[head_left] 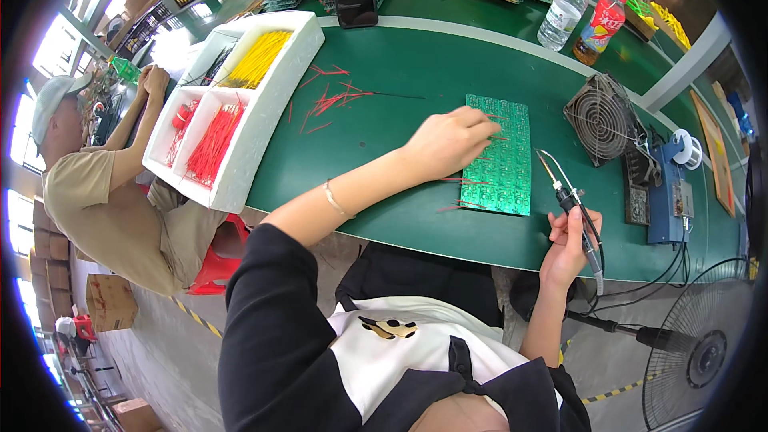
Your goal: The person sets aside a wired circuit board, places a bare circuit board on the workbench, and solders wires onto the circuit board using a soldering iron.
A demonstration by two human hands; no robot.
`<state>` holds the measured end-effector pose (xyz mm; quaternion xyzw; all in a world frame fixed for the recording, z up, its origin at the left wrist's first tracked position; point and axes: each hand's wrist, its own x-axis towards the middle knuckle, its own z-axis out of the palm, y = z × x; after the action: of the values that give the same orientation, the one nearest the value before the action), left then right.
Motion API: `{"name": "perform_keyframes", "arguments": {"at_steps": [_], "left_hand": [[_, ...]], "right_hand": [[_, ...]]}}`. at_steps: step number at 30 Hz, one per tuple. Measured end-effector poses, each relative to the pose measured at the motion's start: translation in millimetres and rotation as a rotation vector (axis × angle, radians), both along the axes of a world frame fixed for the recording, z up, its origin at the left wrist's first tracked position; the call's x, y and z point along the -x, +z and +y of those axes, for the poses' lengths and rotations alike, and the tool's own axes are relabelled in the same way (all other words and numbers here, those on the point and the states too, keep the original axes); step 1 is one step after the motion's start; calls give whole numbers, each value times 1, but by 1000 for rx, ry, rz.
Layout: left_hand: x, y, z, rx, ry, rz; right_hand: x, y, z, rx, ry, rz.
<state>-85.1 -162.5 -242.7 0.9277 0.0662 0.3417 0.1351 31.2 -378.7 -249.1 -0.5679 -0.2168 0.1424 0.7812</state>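
- At the table's (400,220) near edge, the right hand (568,246) has its fingers closed around a soldering iron (573,206), whose tip angles away from the wearer, just beside the right edge of the circuit board in this view.
- The green circuit board (510,168) lies flat toward the table's near edge, between the two hands: up and left of the right hand, partly beneath the left.
- The left hand (448,144) is well apart from the right, fingers bent over the board's left edge; I cannot tell whether they pinch a wire.
- Red wires (474,182) stick out past the board's left edge.
- Left of the board, loose red wires (326,101) lie scattered beside a white foam tray (270,100) at the table's left, its compartments holding yellow wires (260,60) and red wires (216,142).
- To the board's right stand a square fan (598,120) and, beyond it toward the table's right end, a blue box (662,200).
- Along the far side stand a clear bottle (563,14) and a red-labelled bottle (600,30).
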Motion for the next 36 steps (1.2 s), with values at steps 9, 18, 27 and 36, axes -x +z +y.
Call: {"name": "perform_keyframes", "arguments": {"at_steps": [9, 18, 27, 36], "left_hand": [[155, 31, 42, -215, 720, 246], [171, 0, 60, -54, 787, 279], [191, -2, 62, -220, 803, 424], [200, 27, 37, 146, 768, 355]], "right_hand": [[-2, -2, 5, -83, 29, 86], [-5, -1, -2, -100, 25, 65], [-4, -2, 1, -127, 4, 76], [-3, -1, 0, -122, 11, 65]]}}
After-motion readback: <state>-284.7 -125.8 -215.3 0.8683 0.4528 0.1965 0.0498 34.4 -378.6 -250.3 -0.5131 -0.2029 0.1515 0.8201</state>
